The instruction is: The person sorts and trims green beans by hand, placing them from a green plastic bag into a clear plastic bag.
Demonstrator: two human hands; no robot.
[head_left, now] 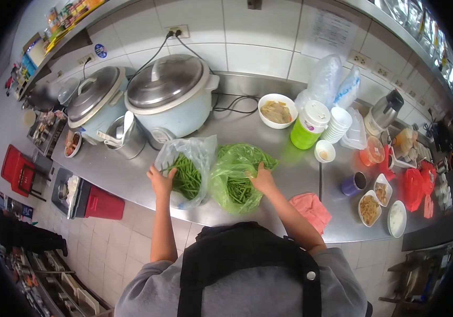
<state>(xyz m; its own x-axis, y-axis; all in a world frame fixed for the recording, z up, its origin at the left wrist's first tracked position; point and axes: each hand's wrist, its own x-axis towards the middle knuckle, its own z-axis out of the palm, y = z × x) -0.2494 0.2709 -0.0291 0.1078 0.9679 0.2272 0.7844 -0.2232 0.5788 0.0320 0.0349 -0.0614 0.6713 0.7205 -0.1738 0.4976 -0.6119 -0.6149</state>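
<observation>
Two open plastic bags of long green beans stand side by side on the steel counter. My left hand is at the left side of the clear bag, its thumb toward the green beans and its fingers around the bag's edge. At the right side of the green-tinted bag, my right hand holds the rim, thumb inward over the green beans. Both bags are spread at the top, so their beans show. The undersides of the bags are hidden.
Behind the bags stand two large rice cookers and a metal pot with utensils. A white bowl, a green jug, stacked cups and a pink cloth lie to the right. Beyond are food bowls.
</observation>
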